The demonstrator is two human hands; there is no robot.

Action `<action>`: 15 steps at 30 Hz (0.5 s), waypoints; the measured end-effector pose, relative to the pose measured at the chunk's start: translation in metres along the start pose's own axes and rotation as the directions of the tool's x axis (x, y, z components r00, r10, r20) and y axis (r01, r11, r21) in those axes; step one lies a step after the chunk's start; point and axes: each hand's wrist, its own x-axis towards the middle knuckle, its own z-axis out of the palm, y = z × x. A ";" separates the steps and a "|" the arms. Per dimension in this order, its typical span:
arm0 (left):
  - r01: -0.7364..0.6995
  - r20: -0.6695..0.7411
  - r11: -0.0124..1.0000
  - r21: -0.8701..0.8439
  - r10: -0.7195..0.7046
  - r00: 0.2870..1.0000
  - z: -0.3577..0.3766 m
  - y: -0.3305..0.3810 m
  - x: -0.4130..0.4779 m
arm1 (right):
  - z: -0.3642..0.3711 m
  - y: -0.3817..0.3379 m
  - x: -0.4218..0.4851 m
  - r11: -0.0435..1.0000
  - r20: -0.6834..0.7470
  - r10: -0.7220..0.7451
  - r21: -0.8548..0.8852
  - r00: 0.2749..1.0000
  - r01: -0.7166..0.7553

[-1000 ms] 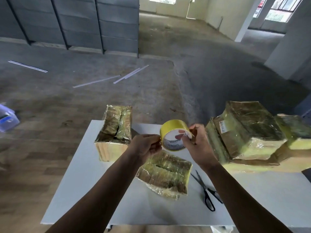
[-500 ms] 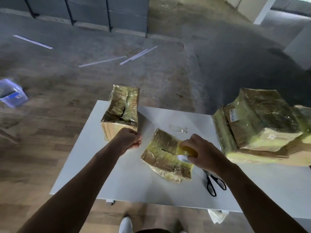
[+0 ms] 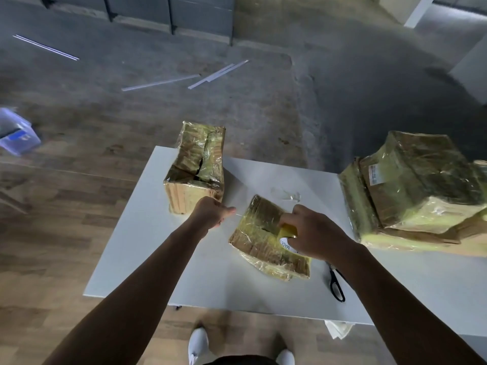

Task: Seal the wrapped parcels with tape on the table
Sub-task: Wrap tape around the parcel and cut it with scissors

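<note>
Stretching the tape end (image 3: pixel 238 215) over the small parcel (image 3: pixel 263 248) lying on the bench (image 3: pixel 158 259): the right hand (image 3: pixel 316 233) grips the tape roll (image 3: pixel 286 233) atop it, and the left hand (image 3: pixel 210 213), curled, seemingly pinches that end. Next, likely: press the strip down, then cut with the scissors (image 3: pixel 336 285).

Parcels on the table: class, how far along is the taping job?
Done: every parcel is wrapped; finished seals cannot be judged. In hand: the right hand holds the tape roll on the middle parcel, the left hand pinches the tape end. Left: cutting with the scissors, then the other parcels.
</note>
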 end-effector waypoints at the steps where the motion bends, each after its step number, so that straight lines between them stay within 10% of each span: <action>1: -0.001 0.005 1.000 -0.011 0.001 1.000 0.000 -0.001 0.002 | 0.000 -0.001 0.001 1.000 0.008 0.006 0.000 1.000 -0.006; 15: -0.005 0.100 0.999 -0.038 0.009 0.995 0.009 -0.015 0.016 | 0.009 -0.007 0.005 0.997 0.024 0.071 0.005 0.997 -0.071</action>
